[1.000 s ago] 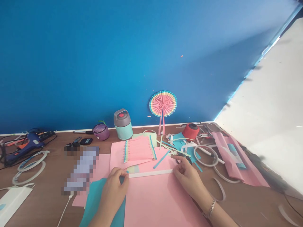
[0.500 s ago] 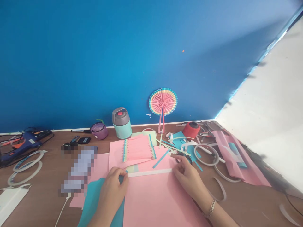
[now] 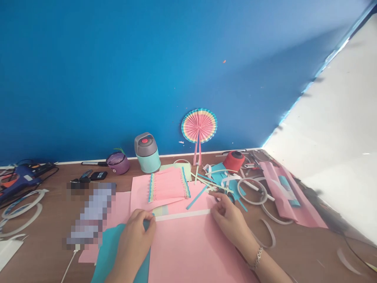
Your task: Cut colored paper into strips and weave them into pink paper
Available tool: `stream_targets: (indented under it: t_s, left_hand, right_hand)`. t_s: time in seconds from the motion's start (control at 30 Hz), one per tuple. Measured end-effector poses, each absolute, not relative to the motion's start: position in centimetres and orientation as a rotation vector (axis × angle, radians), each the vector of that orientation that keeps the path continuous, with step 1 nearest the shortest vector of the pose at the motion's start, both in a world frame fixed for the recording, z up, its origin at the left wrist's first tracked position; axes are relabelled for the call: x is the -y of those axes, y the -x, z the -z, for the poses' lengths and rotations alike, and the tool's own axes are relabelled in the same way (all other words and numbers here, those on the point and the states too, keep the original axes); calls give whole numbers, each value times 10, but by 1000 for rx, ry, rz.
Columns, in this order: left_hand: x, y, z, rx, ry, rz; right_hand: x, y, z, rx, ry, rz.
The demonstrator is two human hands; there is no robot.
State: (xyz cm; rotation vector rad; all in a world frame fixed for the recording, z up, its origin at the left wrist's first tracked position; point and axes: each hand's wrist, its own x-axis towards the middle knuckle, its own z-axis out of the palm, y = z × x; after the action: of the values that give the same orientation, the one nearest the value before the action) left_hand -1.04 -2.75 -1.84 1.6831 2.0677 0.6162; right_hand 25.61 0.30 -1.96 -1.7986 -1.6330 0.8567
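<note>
My left hand (image 3: 136,239) is curled, its fingertips pinching the left end of a white tape strip (image 3: 182,215). That strip runs along the top edge of a large pink paper sheet (image 3: 191,251). My right hand (image 3: 229,222), with a bracelet at the wrist, presses the strip's right end with bent fingers. A teal sheet (image 3: 108,255) lies under my left forearm. Just beyond the strip rests a pleated pink paper piece (image 3: 168,184) with striped edges.
A round paper fan (image 3: 199,125) leans on the blue wall. A teal flask (image 3: 146,153) and purple cup (image 3: 118,162) stand at the back. Tape rings (image 3: 252,191), a red spool (image 3: 233,160), paper scraps and pink sheets lie right; a glue gun (image 3: 17,179) lies left.
The view has shifted slightly, so everything sits a little further left in the picture. Both hands stay on the ends of the white strip.
</note>
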Motion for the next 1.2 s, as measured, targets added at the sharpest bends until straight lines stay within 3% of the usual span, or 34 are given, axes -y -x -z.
stream_targets:
  t_s: [1.2]
  left_hand:
    - [28, 10, 18, -2080, -1796, -652]
  right_hand:
    - [-4, -252, 17, 1631, 1848, -831]
